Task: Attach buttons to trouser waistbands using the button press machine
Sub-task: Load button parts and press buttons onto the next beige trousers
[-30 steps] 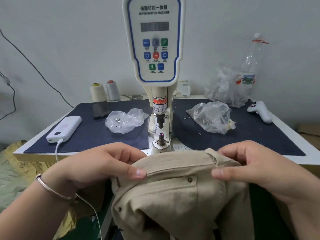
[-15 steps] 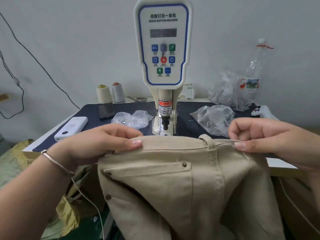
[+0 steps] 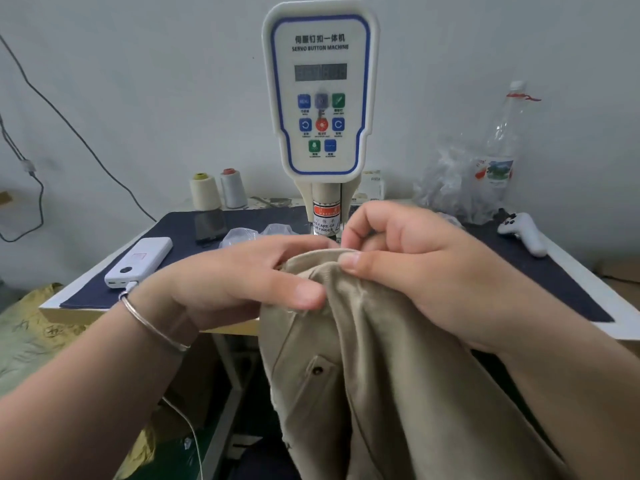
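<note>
- Trousers (image 3: 398,375) of beige cloth hung bunched in front of the counter (image 3: 540,271), their top edge gathered into a tight fold just before the button machine (image 3: 320,98).
- Both hands were closed on that fold: the left hand (image 3: 242,282) pinched the cloth between thumb and fingers from the left, and the right hand (image 3: 426,268) clamped it from the right, thumb pressed on the outer face and fingers curled behind.
- The waistband (image 3: 325,258) sat raised and near the machine's lower column, but the hands hid the press point, so it could not be told whether the cloth lay under it.
- One small dark stud (image 3: 317,370) showed on a pocket flap lower down the garment; no button could be seen on the gathered waistband itself.
- By the look of it, the job stood at the positioning stage: the garment was in hand and close to the machine, while seating the waistband under the head and pressing a button appeared not yet done.
- Clear bags (image 3: 256,235), seemingly of small parts, lay on the dark mat behind the left hand, partly hidden; their contents were too small to make out.
- A white power bank (image 3: 138,258) lay at the counter's left, thread cones (image 3: 218,187) stood at the back, and a plastic bottle (image 3: 502,143) stood at the right.
</note>
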Available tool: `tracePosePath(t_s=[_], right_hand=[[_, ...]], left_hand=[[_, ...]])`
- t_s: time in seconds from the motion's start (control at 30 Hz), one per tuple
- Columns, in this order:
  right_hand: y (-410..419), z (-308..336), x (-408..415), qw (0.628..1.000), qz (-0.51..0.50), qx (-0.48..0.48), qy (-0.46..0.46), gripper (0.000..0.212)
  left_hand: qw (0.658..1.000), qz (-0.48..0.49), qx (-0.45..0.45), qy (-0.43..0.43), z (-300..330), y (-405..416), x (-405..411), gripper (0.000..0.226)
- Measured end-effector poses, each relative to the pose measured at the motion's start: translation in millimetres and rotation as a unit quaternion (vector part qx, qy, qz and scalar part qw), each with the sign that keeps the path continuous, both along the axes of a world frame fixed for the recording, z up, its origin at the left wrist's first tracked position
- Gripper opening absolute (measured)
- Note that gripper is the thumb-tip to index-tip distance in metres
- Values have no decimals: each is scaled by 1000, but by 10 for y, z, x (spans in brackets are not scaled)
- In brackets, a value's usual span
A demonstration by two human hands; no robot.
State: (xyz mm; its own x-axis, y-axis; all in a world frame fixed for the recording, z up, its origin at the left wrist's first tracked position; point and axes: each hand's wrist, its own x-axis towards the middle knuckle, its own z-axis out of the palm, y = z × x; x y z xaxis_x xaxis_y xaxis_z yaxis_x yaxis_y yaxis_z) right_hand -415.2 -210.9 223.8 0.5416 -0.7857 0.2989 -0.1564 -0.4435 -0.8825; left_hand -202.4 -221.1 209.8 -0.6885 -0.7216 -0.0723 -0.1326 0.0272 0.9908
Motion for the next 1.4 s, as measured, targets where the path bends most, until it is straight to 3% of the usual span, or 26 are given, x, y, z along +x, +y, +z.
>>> tracePosePath(t_s=[0.1, 0.2, 0.23, 0.33, 0.47, 0.57, 0.7, 0.77, 0.83, 0.9, 1.0, 1.1, 1.17, 1.23, 1.3, 1.4], right_hand=[[-15, 33, -11, 1000, 2, 18, -5, 13], [-66, 100, -134, 992, 54, 110, 39, 25], [-107, 100, -182, 987, 69, 123, 71, 27], [-239, 64, -344, 975, 86, 136, 151, 29], [-295, -33, -502, 953, 161, 161, 202, 25], [-345, -146, -557, 953, 196, 189, 133, 20], [-455, -361, -633, 937, 176, 300, -21, 36], [-531, -502, -626, 929, 145, 339, -17, 42], [-617, -632, -567, 944, 93, 314, 46, 27], [-722, -752, -514, 954, 29, 283, 89, 31], [-927, -897, -493, 965, -61, 251, 49, 38], [-1236, -1062, -595, 962, -230, 147, 15, 16], [-1466, -1167, -743, 914, -390, 15, 107, 8], [-1645, -1256, -880, 854, -480, -66, 191, 12], [-1820, -1331, -962, 823, -497, -84, 261, 24], [-2036, -1337, -919, 790, -434, -102, 421, 33]], left_hand=[[995, 26, -37, -87, 115, -9, -80, 40], [997, -37, 23, -71, 140, -42, -62, 8], [995, -66, 45, -58, 148, -55, -46, 10], [975, -162, 150, 30, 170, -41, 2, 48], [973, -180, 116, 83, 82, -57, 82, 33], [975, -152, 123, 108, -25, -76, 148, 25], [994, -35, 98, 40, -154, -51, 235, 16], [996, 20, 82, -17, -237, -59, 232, 13], [988, 102, 73, -88, -349, -107, 209, 32], [976, 170, 79, -110, -473, -168, 209, 40], [966, 226, 93, -89, -577, -267, 323, 43], [946, 305, 83, -73, -655, -412, 572, 65], [933, 349, 72, -52, -740, -513, 718, 60], [926, 370, 58, -51, -817, -602, 779, 37], [928, 365, 48, -56, -883, -677, 822, 36], [944, 326, 51, -28, -933, -792, 911, 39]])
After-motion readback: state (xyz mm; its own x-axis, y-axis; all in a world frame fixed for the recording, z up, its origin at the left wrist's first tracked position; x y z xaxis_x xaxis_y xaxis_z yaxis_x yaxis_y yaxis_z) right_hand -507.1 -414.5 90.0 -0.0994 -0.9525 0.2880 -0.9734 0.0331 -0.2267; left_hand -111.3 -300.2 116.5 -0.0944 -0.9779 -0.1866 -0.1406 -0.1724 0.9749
